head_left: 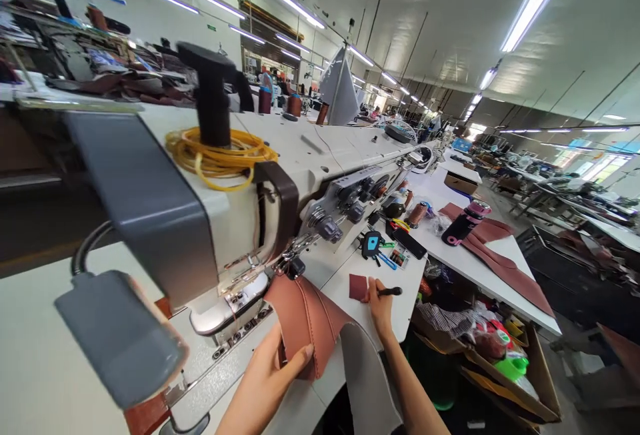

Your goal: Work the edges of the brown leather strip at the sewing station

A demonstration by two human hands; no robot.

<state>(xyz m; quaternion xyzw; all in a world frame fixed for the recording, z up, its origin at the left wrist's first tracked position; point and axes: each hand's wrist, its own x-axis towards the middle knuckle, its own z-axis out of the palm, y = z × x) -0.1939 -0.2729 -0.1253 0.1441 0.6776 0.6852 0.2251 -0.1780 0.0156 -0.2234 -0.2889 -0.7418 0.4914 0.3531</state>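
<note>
My left hand (273, 372) grips a folded reddish-brown leather piece (307, 318), thumb on top, just under the needle area of a large white sewing machine (260, 168). The leather's grey underside hangs over the table's near edge. My right hand (380, 302) is closed on a small black tool (391, 292) and rests on the white table beside a small dark red leather patch (357, 286).
A coil of yellow cord (220, 155) lies on the machine top. Scissors, a blue-black gadget (371, 244), a thread spool and a black bottle (463, 225) sit further along the table, with brown leather strips (505, 265). A cardboard box of scraps (500, 355) stands below right.
</note>
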